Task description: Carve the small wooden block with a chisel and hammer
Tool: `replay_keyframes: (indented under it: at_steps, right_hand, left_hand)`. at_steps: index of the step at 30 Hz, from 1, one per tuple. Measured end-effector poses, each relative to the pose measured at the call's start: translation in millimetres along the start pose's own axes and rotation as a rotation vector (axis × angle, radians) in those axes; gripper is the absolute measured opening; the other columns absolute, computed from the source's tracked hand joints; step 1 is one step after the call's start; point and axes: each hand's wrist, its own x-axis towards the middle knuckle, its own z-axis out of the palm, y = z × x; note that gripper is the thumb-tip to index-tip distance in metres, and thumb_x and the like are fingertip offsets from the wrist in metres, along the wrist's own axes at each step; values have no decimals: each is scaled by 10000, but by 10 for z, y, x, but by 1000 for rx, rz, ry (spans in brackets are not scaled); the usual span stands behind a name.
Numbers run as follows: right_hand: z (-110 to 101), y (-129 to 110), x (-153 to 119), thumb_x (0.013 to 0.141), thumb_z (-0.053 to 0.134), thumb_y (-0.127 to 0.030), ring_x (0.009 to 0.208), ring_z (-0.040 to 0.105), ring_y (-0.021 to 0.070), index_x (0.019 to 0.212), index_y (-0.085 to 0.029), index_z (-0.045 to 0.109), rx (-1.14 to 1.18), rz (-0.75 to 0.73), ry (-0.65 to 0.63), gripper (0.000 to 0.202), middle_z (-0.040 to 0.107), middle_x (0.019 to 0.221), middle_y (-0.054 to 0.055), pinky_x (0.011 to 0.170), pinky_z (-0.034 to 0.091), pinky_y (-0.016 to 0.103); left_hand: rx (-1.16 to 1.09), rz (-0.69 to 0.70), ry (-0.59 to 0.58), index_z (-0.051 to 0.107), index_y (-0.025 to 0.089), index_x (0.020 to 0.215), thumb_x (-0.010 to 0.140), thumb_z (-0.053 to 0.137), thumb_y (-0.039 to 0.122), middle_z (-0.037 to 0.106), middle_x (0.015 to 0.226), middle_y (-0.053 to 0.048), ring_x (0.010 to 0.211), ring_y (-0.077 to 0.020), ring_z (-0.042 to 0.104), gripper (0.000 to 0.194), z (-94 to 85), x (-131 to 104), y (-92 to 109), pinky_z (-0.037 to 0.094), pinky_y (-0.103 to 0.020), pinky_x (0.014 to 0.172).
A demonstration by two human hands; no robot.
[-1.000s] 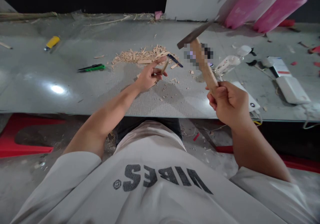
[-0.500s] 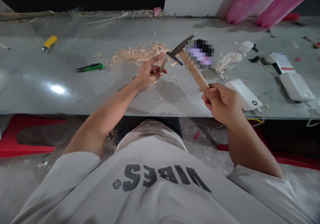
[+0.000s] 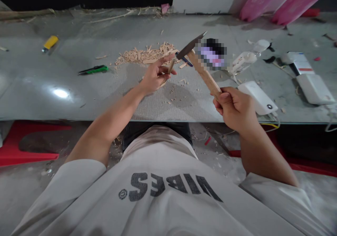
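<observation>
My right hand (image 3: 235, 108) is wrapped round the pale wooden handle of a hammer (image 3: 206, 75). The dark metal head, pointed at its far end, slants up to the right. In my left hand (image 3: 156, 75) a short, thin wooden stick (image 3: 171, 66) is pinched between thumb and fingers, tilted with its top towards the hammer. The blunt end of the hammer head is right at the stick's top; whether they touch I cannot tell. My left index finger stretches forward beside it. Behind the left hand lies a pile of wood chips (image 3: 142, 55).
A green utility knife (image 3: 93, 69) and a yellow cutter (image 3: 50, 44) lie on the left of the grey table (image 3: 110, 102). A dark blue pen-like item (image 3: 187, 61) lies behind the hammer. White devices (image 3: 258, 97) with cables and a clear bottle (image 3: 244, 61) are on the right.
The blunt end of the hammer head has come slightly closer to the stick's top. Both hands keep their grips; the view has shifted a little.
</observation>
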Motion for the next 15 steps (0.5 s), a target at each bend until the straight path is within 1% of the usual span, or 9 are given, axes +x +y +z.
replay_keyframes:
  at_steps: [3,5,9,12,15]
  right_hand:
    - [-1,-1,-10,1221,589,-1045,613,577,208,1032,-297,766,12,3,11,791,661,760,40,573,404,395]
    - [3,13,-19,1220,598,-1044,606,571,202,1056,-294,779,18,9,22,789,661,760,36,571,396,390]
    - [10,52,-32,1230,616,-1023,600,567,193,1039,-286,772,30,14,33,777,670,766,33,567,394,389]
    - [8,67,-35,1260,611,-982,602,566,189,1042,-282,767,28,10,28,749,679,773,28,570,403,391]
    - [3,69,-35,1272,600,-971,602,560,182,1044,-284,765,17,1,20,742,677,771,19,575,406,390]
  left_hand:
    - [-68,13,78,670,321,1905,1107,953,442,952,1207,-90,855,-221,752,855,-34,23,-91,609,-388,802]
    - [-73,8,64,678,334,1895,1093,975,432,959,1205,-82,855,-218,743,861,-58,27,-96,622,-403,827]
    - [-33,-38,21,735,351,1840,1176,931,474,960,1190,-78,1022,-272,835,703,-60,45,56,671,-430,934]
    - [-32,-70,34,788,310,1774,1160,947,465,947,1116,-77,1094,-306,897,653,-24,83,172,683,-409,939]
    - [-29,-105,47,796,296,1744,1146,956,425,944,1109,-90,1117,-324,912,633,-2,102,175,689,-408,941]
